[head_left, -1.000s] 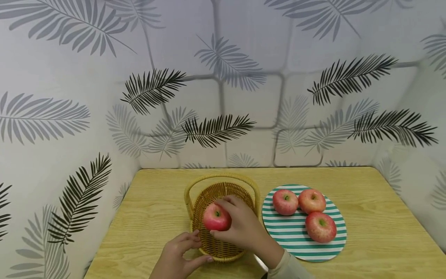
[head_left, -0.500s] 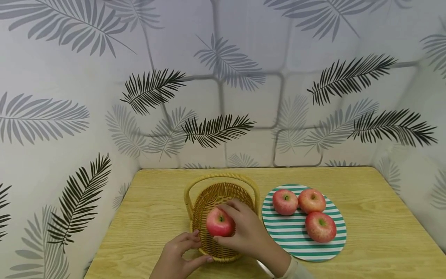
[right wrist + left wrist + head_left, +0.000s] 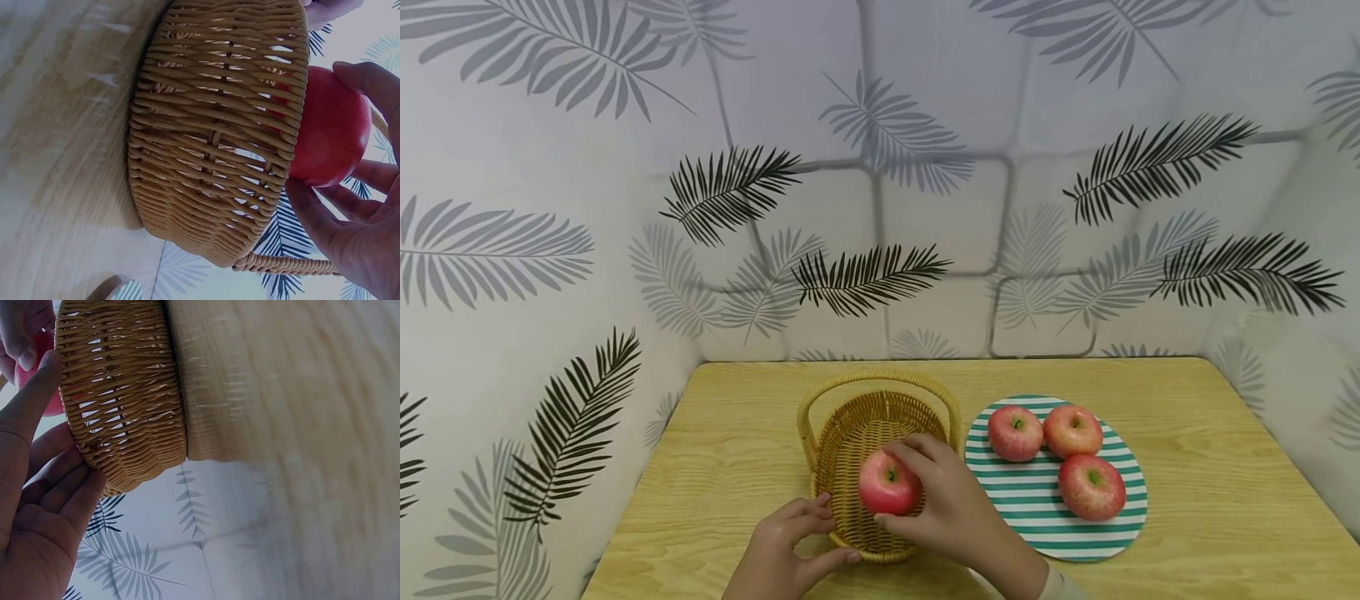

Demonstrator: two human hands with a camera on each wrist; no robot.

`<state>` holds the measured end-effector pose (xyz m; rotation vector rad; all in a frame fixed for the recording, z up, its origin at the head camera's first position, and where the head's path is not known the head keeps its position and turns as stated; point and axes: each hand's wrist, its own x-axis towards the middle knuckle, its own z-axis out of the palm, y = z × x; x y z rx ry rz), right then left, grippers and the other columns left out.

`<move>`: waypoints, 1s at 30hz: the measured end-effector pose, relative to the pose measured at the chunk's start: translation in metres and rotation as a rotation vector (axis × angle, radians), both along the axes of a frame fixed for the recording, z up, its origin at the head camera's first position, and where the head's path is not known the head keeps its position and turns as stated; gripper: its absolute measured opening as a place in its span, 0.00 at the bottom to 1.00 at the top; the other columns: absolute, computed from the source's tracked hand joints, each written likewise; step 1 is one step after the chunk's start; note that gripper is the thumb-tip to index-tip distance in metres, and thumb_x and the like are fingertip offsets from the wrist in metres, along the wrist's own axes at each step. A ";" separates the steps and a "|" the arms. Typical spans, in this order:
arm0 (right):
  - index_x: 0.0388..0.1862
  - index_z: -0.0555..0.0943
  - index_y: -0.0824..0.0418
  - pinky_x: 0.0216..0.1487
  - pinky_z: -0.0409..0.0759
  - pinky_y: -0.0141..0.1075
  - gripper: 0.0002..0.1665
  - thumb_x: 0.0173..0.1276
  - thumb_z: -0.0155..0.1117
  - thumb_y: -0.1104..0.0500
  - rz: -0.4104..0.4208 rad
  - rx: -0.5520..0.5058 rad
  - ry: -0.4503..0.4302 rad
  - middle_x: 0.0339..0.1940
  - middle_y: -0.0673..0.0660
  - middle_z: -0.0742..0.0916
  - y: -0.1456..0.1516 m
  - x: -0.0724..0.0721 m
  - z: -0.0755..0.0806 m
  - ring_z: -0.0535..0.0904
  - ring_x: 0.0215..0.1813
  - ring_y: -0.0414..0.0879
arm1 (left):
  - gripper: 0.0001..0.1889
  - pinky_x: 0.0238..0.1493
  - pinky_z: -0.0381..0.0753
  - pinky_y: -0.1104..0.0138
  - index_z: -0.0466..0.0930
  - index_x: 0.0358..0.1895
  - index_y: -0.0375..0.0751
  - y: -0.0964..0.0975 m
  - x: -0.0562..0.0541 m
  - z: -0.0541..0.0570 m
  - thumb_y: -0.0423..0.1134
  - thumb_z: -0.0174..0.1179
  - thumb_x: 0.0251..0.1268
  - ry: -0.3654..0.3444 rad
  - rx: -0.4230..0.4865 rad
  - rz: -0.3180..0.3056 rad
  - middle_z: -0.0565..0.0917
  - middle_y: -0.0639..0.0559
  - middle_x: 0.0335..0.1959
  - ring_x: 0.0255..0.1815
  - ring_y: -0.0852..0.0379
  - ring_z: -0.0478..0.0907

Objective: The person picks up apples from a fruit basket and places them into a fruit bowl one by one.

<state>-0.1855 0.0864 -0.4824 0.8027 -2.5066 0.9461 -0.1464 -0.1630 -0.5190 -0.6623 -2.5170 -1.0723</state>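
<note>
A red apple (image 3: 889, 483) is in my right hand (image 3: 951, 508), gripped between thumb and fingers over the right part of a wicker basket (image 3: 857, 425). In the right wrist view the apple (image 3: 331, 128) stands mostly above the rim, its lower side behind the weave. My left hand (image 3: 786, 546) holds the basket's near left rim. Its thumb and fingertips meet the rim in the left wrist view, where the basket wall (image 3: 125, 394) fills the upper left. Right of the basket, three apples (image 3: 1092, 487) lie on a round striped plate (image 3: 1022, 508).
An arched handle (image 3: 880, 377) rises over the far side of the basket. Everything stands on a light wooden table (image 3: 722, 442), whose back edge meets a wall (image 3: 925, 217) printed with leaves.
My right hand has moved the apple to the right and a little toward me, over the basket. My left hand and the apples on the plate have stayed where they were.
</note>
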 end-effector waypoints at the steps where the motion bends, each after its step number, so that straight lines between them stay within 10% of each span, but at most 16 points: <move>1: 0.62 0.80 0.49 0.49 0.85 0.38 0.43 0.44 0.83 0.42 -0.001 0.003 0.005 0.57 0.48 0.82 0.001 0.001 -0.001 0.79 0.56 0.42 | 0.20 0.47 0.88 0.65 0.89 0.32 0.43 0.000 0.000 0.000 0.56 0.77 0.46 -0.003 0.000 0.000 0.84 0.64 0.37 0.51 0.52 0.87; 30: 0.61 0.81 0.49 0.50 0.84 0.35 0.43 0.43 0.85 0.44 -0.035 -0.034 0.039 0.53 0.42 0.81 0.029 0.013 -0.003 0.76 0.54 0.34 | 0.18 0.46 0.88 0.65 0.89 0.30 0.45 0.002 0.002 0.004 0.54 0.78 0.44 -0.025 -0.010 0.014 0.84 0.62 0.36 0.51 0.52 0.87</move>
